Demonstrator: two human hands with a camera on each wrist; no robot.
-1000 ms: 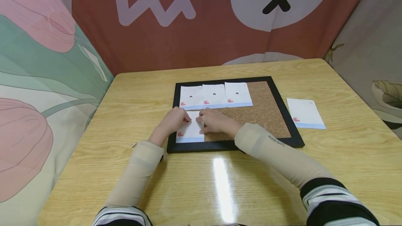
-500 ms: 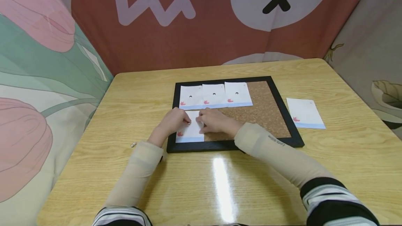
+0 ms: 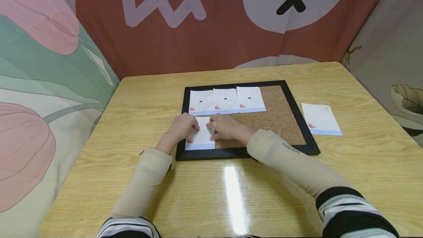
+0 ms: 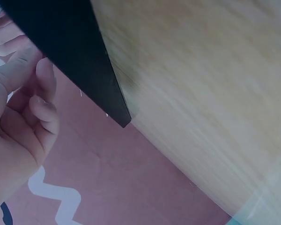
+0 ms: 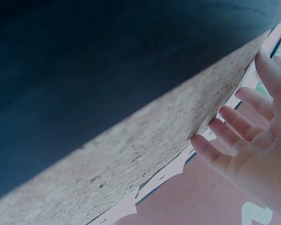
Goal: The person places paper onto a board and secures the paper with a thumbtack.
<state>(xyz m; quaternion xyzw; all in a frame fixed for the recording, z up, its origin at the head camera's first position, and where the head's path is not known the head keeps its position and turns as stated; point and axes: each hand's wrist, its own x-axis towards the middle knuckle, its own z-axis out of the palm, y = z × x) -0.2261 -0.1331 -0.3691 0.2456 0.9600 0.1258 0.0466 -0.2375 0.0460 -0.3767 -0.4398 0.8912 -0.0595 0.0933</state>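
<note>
Board point(image 3: 281, 120) of cork lies flat on your table point(image 3: 109, 139), and a black frame point(image 3: 301, 122) goes all around it. Inside this frame, left card point(image 3: 206, 106), middle card point(image 3: 225, 105) and right card point(image 3: 252, 104) make the upper row, side by side. Each of them carries one small round pin point(image 3: 201, 101) near its middle. Below the left card, in the near left corner inside the frame, you have the lower card point(image 3: 205, 140), with a red mark point(image 3: 189, 141) and a blue band point(image 3: 199, 147) along its bottom. Cork is visible to the right of these cards.

Your left hand point(image 3: 183, 127) is over the left part of the lower card. Its fingers are curled, and the tips pinch narrowly a small bit point(image 3: 198, 130) near the middle of this card; it is mostly hidden, so I cannot tell what it is. Your right hand point(image 3: 228, 127) comes from the other side, with fingers rather straight and spread apart, and its tips rest at the right part of the lower card.

Outside the frame, a loose card point(image 3: 322, 118) lies on the table at your right. At your left, near your sleeve point(image 3: 140, 183), shiny pieces point(image 3: 140, 152) lie on the table.
</note>
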